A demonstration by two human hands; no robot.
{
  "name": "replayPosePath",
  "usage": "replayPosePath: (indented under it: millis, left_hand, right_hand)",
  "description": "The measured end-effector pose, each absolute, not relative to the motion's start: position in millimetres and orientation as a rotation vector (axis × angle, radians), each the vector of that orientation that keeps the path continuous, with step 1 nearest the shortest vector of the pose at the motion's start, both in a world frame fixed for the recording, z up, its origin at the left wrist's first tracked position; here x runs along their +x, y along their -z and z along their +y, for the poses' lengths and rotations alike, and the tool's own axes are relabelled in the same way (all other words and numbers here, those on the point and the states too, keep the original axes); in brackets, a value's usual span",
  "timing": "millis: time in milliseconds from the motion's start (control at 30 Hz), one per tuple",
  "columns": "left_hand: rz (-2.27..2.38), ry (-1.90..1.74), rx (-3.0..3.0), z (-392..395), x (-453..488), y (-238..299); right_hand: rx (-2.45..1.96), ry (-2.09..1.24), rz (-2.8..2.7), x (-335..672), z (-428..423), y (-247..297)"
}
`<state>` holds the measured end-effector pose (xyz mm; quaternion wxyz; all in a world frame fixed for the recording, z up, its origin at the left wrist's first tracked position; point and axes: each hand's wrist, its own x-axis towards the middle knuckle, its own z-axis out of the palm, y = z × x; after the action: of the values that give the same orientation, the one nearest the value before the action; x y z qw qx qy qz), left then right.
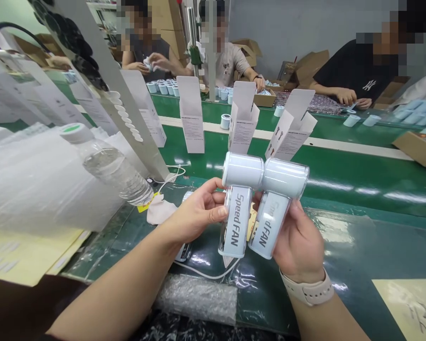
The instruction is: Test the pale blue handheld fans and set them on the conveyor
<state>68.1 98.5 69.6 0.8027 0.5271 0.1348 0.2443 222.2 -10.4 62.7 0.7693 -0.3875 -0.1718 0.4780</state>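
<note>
Two light blue handheld fans with "Speed FAN" on their handles are held up side by side, their heads touching. My left hand [208, 208] is closed round the left handheld fan [236, 220], thumb on the edge of its handle. Round the handle of the right handheld fan [270, 222] my right hand [301, 239] is closed, a pale watch strap on that wrist. Behind my left forearm another fan [183, 252] lies on the green mat, mostly hidden. A white cable [213, 276] runs across the mat below the fans.
Open white boxes [191, 118] stand on the green conveyor [341, 175] ahead. A water bottle [110, 161] leans at left beside plastic bags [49, 189] and a slanted metal post [128, 113]. Bubble wrap [199, 296] lies at the near edge. Several people work across the belt.
</note>
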Motion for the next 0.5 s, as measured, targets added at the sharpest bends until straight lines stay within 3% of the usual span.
replayPosePath:
  millis: [500]
  left_hand:
    - [0.324,-0.484,1.196,100.1,72.1,-61.0]
  right_hand:
    - [-0.879,-1.112,-0.318,219.4,-5.3,-56.1]
